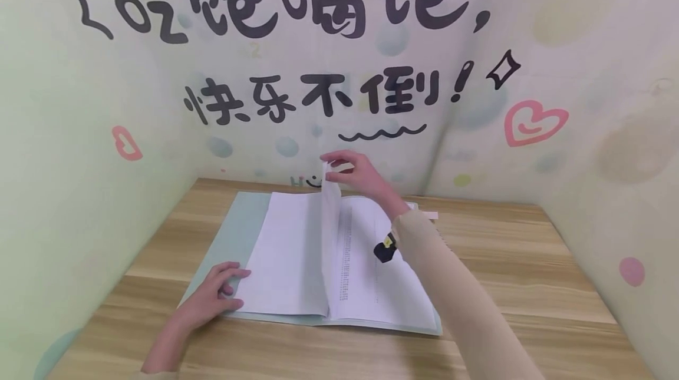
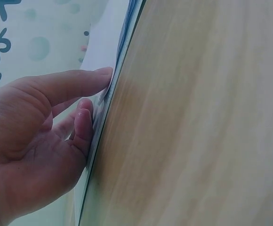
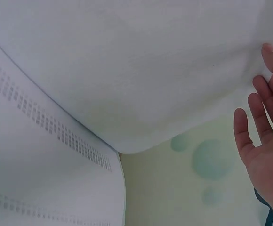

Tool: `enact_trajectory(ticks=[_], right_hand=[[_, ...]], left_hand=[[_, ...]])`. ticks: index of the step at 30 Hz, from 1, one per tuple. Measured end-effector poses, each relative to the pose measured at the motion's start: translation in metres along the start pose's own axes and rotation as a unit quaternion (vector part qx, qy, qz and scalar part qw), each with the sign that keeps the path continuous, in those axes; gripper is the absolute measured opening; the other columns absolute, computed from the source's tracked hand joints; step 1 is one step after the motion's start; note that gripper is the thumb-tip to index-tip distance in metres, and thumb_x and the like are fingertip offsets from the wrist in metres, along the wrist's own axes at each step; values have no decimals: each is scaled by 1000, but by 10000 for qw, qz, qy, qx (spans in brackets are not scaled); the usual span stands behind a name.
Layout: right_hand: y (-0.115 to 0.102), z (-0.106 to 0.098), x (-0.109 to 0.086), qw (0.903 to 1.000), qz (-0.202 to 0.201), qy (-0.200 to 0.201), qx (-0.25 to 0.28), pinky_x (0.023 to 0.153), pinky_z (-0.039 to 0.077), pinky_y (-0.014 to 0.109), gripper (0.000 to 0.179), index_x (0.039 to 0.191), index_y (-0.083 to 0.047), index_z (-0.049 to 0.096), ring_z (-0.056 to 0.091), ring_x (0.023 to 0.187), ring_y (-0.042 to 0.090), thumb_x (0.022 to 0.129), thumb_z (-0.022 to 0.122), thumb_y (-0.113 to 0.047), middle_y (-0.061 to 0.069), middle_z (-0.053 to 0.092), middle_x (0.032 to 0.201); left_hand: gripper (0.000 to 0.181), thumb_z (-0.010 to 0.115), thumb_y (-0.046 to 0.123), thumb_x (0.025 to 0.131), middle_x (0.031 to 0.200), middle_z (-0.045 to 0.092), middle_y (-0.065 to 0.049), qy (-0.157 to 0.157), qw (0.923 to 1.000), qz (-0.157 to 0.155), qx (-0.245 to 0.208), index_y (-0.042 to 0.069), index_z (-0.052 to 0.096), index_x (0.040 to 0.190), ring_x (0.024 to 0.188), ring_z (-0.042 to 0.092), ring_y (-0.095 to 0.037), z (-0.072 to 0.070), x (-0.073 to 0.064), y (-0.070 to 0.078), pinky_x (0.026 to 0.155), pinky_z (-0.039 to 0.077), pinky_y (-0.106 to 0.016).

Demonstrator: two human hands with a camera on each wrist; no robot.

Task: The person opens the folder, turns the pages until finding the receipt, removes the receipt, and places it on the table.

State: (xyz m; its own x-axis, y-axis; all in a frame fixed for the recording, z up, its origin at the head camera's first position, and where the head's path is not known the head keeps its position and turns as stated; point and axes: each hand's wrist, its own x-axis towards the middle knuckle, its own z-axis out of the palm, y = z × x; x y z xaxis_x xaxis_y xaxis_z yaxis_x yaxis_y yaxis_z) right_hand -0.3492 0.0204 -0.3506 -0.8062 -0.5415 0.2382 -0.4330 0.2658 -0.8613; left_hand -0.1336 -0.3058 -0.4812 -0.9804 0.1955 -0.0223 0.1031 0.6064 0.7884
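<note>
An open booklet of white sheets in a light blue cover (image 1: 241,227) lies on the wooden table. My right hand (image 1: 363,175) pinches the top corner of one raised page (image 1: 330,233), which stands nearly upright near the middle of the booklet. In the right wrist view, the thumb and index finger of the right hand (image 3: 268,113) meet at the sheet's edge, the other fingers apart from it. To its right lies a page (image 1: 366,286) with lines of print. At the lower left, my left hand (image 1: 209,297) rests on the booklet's edge, fingers loosely bent.
The wooden table (image 1: 509,262) extends on both sides of the booklet. Pale walls with dark lettering (image 1: 329,97) rise behind and beside it. A small black item with a yellow mark (image 1: 386,249) shows by the right wrist. A white strip (image 1: 431,215) juts out behind the right forearm.
</note>
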Motion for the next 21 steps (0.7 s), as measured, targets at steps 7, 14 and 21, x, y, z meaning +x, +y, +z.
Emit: enact_trajectory(ticks=[7, 14, 21], right_hand=[[3, 32, 13, 9998, 195, -52, 79, 107, 47, 40, 46, 134, -15, 60, 55, 121, 18, 90, 72, -22, 2, 60, 136], [9, 63, 21, 9998, 183, -57, 23, 107, 46, 39, 48, 134, -24, 60, 55, 125, 15, 89, 74, -25, -6, 60, 137], [21, 91, 25, 9998, 166, -8, 91, 103, 50, 35, 52, 135, -23, 59, 57, 124, 17, 86, 77, -24, -5, 58, 138]], left_hand=[[55, 77, 11, 79, 142, 36, -25, 115, 9998, 160, 44, 2, 59, 130, 88, 47, -6, 0, 1, -2, 72, 46, -19], [57, 78, 10, 78, 143, 36, -26, 122, 9998, 142, -24, 1, 58, 131, 89, 47, -8, -2, 0, -2, 72, 46, -19], [58, 78, 12, 79, 144, 35, -26, 68, 9999, 101, -71, 2, 58, 132, 91, 48, -8, -2, 0, -3, 73, 47, -19]])
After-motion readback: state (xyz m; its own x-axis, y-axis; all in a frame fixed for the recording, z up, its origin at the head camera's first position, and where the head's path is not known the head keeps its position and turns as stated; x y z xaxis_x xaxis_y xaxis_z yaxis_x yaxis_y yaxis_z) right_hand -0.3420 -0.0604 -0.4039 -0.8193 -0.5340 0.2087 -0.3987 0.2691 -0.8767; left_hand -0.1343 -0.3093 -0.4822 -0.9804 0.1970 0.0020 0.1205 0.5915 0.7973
